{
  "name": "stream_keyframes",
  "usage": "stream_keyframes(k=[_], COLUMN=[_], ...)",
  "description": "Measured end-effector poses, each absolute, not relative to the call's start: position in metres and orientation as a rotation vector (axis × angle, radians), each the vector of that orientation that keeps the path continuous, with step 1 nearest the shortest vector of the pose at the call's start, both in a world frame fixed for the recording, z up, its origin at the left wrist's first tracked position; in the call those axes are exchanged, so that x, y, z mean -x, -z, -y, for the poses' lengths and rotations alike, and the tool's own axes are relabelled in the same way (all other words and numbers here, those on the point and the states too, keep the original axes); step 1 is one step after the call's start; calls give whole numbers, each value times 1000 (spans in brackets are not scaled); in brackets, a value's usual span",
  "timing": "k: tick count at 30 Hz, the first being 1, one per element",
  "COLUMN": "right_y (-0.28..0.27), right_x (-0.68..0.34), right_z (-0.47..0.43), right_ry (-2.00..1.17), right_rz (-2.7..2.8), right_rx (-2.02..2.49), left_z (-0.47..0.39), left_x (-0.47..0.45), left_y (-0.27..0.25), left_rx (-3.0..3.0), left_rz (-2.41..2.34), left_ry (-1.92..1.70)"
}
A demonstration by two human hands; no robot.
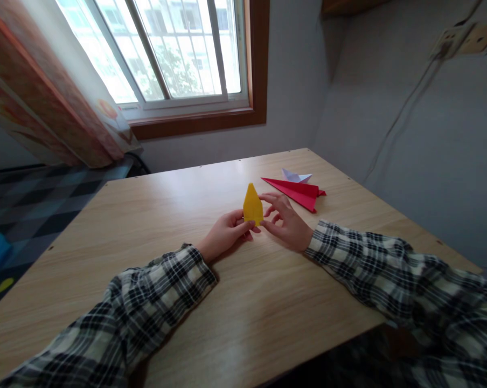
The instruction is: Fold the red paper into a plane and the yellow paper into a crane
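Note:
A small piece of yellow folded paper stands upright above the table, pointed at the top and wider toward its bottom. My left hand pinches its lower left part, thumb in front and fingers behind. On the other side, my right hand has its thumb at the lower right corner and its index finger by the right edge, the remaining fingers curled loosely apart. What the fingers do behind the paper is hidden.
Beyond my right hand lie a red paper plane and a white paper boat. The wooden table reaches toward a window. A curtain hangs at left; a cord runs down the right wall.

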State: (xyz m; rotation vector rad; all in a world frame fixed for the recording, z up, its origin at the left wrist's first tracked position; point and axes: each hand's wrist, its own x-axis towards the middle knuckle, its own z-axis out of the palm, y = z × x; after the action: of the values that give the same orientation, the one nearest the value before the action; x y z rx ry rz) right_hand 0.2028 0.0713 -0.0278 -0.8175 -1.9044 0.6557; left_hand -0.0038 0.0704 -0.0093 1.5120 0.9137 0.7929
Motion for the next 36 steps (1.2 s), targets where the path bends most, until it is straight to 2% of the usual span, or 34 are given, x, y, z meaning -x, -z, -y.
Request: stream_keyframes(k=[16,25,36], right_y=[32,43,35], right_x=[-201,-204,-205], right_z=[-76,-91,-87], right_ry=[-786,-1009,-1055], right_rz=[1824,1709,1700], right_rx=[815,800,795], left_z=[-70,-68,-70], left_x=[4,4,8], left_y=[10,7,9], left_rx=[-1432,-1379,-1296], left_rz=[-899,-829,-721], left_ry=[-818,-814,-827])
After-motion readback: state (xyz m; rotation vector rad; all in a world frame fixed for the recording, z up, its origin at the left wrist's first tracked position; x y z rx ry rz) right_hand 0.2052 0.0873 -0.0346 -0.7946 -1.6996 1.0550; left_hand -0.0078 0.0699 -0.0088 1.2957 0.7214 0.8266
